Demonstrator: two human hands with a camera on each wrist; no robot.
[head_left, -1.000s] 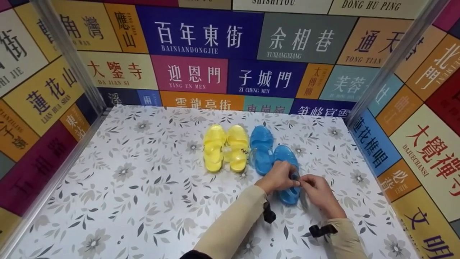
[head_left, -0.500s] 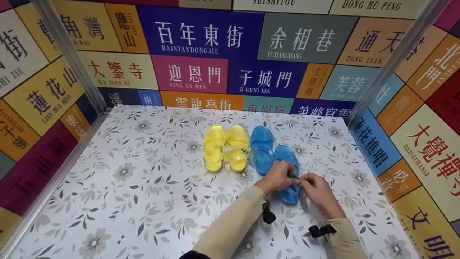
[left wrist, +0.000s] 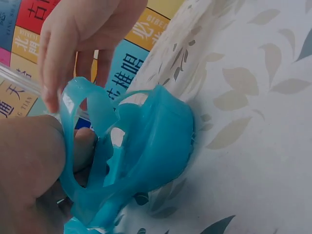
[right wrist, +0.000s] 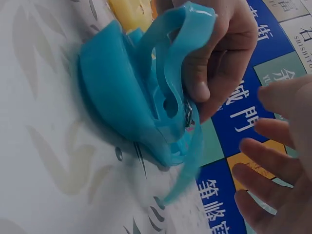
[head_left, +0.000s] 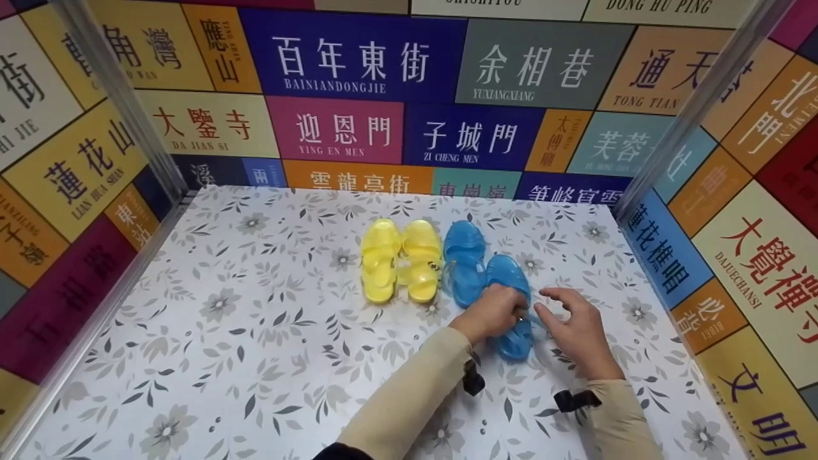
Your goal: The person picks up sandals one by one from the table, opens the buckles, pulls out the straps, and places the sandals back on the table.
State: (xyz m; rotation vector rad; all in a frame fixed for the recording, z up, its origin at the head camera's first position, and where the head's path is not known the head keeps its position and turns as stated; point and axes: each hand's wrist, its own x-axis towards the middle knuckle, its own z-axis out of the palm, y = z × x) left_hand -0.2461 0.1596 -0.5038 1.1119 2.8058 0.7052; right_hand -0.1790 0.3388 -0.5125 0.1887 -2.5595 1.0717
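My left hand (head_left: 491, 314) holds the right-hand blue jelly sandal (head_left: 508, 271) at its side. In the right wrist view, the left thumb and curled fingers pinch the sandal beside a small metal buckle (right wrist: 189, 114). A loose strap end (right wrist: 187, 170) sticks out below that buckle. To the right of the sandal is my right hand (head_left: 580, 329), fingers spread and holding nothing, apart from the strap. The heel and back strap (left wrist: 161, 141) of the sandal face the left wrist camera. Its mate, another blue sandal (head_left: 465, 246), lies just to the left.
A pair of yellow sandals (head_left: 380, 259) stands left of the blue pair. Everything rests on a white table (head_left: 255, 358) with a grey leaf and flower print. Panels with coloured lettering (head_left: 345, 128) rise behind and along both sides.
The right hand has let go of the strap end by the buckle and drawn slightly right, its fingers spreading. The left hand keeps its grip on the sandal.
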